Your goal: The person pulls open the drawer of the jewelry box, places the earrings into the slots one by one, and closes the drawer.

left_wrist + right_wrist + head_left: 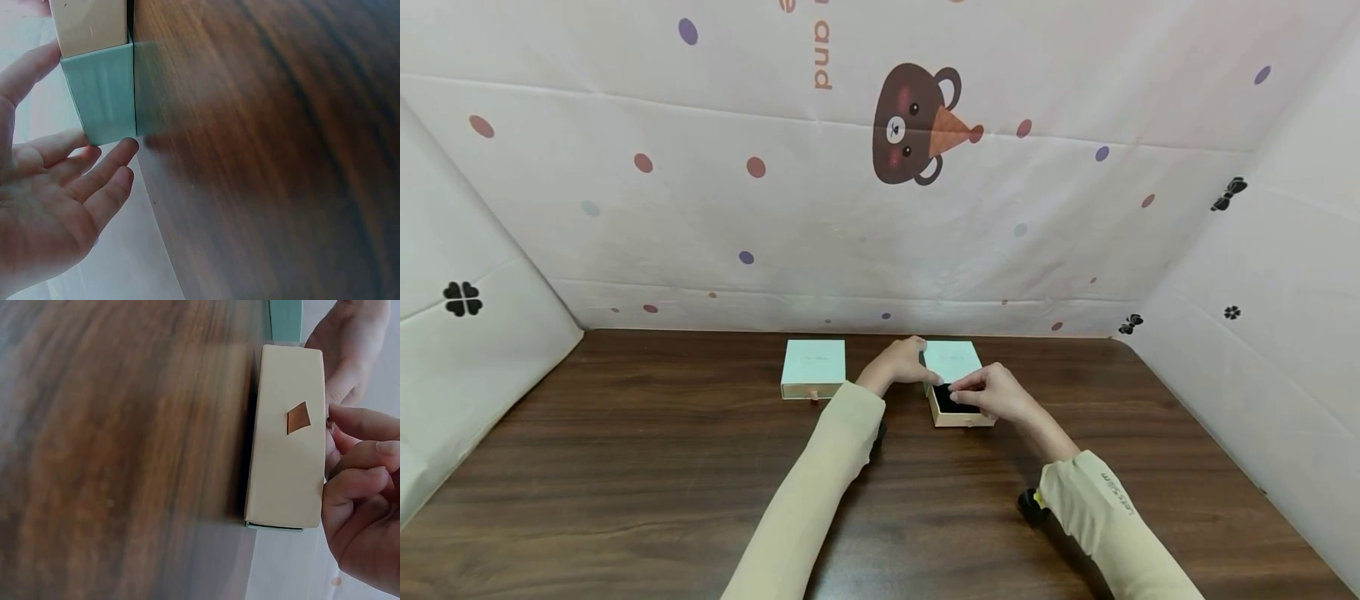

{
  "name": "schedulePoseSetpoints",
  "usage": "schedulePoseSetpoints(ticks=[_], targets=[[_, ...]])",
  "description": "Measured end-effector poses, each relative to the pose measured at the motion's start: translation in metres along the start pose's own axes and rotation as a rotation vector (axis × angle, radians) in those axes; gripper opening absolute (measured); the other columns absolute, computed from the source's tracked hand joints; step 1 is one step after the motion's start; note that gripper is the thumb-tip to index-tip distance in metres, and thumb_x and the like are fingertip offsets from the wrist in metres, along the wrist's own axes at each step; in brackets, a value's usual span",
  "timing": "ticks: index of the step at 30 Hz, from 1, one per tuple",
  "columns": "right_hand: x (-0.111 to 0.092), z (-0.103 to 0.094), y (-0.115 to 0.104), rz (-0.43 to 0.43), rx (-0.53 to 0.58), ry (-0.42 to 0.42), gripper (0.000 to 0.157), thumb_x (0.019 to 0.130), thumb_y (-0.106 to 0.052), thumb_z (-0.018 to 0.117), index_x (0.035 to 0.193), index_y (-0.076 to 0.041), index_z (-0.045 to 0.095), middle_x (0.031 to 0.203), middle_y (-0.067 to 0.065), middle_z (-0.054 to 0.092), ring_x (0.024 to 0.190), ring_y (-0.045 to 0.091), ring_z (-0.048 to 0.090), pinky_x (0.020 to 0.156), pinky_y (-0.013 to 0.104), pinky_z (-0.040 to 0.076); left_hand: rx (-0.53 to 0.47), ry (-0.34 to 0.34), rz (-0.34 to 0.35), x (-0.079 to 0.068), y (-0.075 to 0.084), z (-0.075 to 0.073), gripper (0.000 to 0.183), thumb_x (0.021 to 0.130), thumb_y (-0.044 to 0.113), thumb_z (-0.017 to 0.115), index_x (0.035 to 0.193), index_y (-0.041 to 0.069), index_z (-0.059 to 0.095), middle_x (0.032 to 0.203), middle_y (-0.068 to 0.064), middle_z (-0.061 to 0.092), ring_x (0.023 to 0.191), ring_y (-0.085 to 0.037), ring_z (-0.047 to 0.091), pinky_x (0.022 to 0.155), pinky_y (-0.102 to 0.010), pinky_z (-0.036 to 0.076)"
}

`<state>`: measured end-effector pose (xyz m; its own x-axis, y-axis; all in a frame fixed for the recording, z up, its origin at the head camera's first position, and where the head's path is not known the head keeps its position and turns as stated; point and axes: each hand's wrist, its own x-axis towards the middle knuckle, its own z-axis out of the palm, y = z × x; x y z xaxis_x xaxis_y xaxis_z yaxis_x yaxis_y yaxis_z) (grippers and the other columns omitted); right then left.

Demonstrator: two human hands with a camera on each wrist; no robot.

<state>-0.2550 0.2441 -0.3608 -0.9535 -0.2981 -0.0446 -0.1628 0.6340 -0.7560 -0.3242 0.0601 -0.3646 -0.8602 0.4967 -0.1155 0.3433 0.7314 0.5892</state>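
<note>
A mint-green drawer box (953, 360) lies at the back of the table, its cream drawer (962, 419) pulled out toward me and lined in black. My left hand (901, 364) holds the box at its left side, thumb near the front of the sleeve and fingers at the back end. Over the drawer, my right hand (1000, 393) has thumb and index finger together, pinching a small brownish thing (330, 424); its kind cannot be made out behind the fingers. Other right fingers rest along the drawer's edge. A tan pull tab (299, 417) shows on the drawer front.
A second mint box (814, 362), with its drawer pushed in, sits left of my left hand. The brown wooden table (625, 467) ends at a patterned white cloth wall (820, 208) behind, with cloth on both sides too.
</note>
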Motion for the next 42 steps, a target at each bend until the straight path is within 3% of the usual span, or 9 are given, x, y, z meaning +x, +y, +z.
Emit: schedulePoseSetpoints(ticks=[3,7,14,21,32,42], targets=[[0.0009,0.0013,-0.0003,-0.006,-0.043,0.011,0.018,0.084,-0.012,0.065,0.098,0.0,0.071,0.041,-0.006,0.04,0.034,0.006,0.028,0.037,0.022,0.03,0.005,0.002,0.003,0.0009,-0.0002,0.0009,0.077,0.079,0.04,0.069,0.14,0.007,0.035,0.147,-0.004,0.029,0.131,-0.025,0.032,0.101,-0.037,0.035],[0.0025,0.0031,0.0,-0.024,-0.085,0.018,0.016,0.083,-0.01,0.066,0.096,-0.001,0.072,0.045,-0.004,0.052,0.034,0.006,0.031,0.037,0.022,0.032,0.01,0.004,0.004,0.0016,-0.0005,0.0018,0.077,0.079,0.04,0.068,0.14,0.007,0.035,0.147,-0.005,0.03,0.131,-0.024,0.032,0.101,-0.037,0.035],[0.0057,0.0055,0.0012,-0.053,-0.124,0.025,0.015,0.082,-0.008,0.066,0.094,-0.002,0.072,0.064,0.004,0.066,0.035,0.005,0.034,0.038,0.023,0.035,0.008,0.012,0.005,0.0005,0.0005,0.0013,0.077,0.079,0.039,0.069,0.14,0.007,0.035,0.146,-0.005,0.031,0.13,-0.024,0.034,0.101,-0.037,0.035],[0.0056,0.0054,0.0007,-0.1,-0.174,0.035,0.013,0.08,-0.007,0.069,0.09,-0.001,0.073,0.088,0.012,0.068,0.041,0.007,0.042,0.043,0.025,0.039,0.008,0.009,0.001,-0.0009,0.0018,0.0006,0.077,0.079,0.039,0.069,0.14,0.007,0.035,0.146,-0.004,0.031,0.13,-0.024,0.034,0.101,-0.037,0.035],[0.0076,0.0072,0.0,-0.165,-0.271,0.05,0.011,0.077,-0.008,0.072,0.086,-0.002,0.074,0.086,0.01,0.069,0.075,0.018,0.061,0.061,0.028,0.048,0.012,0.007,0.0,-0.0022,0.0019,0.0004,0.077,0.079,0.04,0.069,0.14,0.007,0.035,0.146,-0.004,0.03,0.131,-0.024,0.032,0.101,-0.038,0.035],[0.0072,0.0096,-0.0024,-0.162,-0.303,0.071,0.01,0.076,-0.007,0.072,0.084,-0.002,0.074,0.085,0.01,0.069,0.076,0.02,0.062,0.061,0.029,0.049,0.015,0.005,0.001,-0.0031,0.0025,-0.0003,0.076,0.08,0.039,0.068,0.141,0.007,0.035,0.147,-0.005,0.029,0.132,-0.025,0.031,0.102,-0.038,0.034]])
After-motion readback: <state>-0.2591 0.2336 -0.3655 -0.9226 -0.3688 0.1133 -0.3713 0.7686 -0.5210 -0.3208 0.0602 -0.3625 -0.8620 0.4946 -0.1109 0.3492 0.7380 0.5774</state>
